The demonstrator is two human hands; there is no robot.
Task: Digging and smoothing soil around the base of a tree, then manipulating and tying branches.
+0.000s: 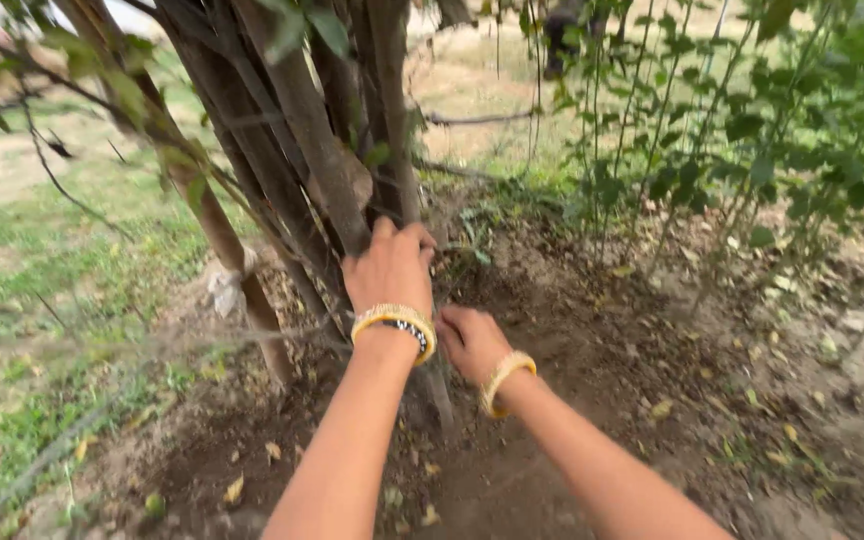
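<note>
Both your hands are in at the base of a cluster of stems [302,130] — at least six woody ones, hard to count where they overlap. Your left hand [389,268] is curled round one grey-brown stem [324,160], fingers wrapped over it; that stem's long axis leans up and to the left, out of the top of the view. Your right hand [470,342] sits lower, just beside the left wrist — closed, but what it grips is hidden behind the hand. Each wrist carries yellow bangles [395,322]. Bare soil [592,340] with scattered dry leaves lies underneath; a leafy shrub [752,140] stands on the right, partly cut off.
</note>
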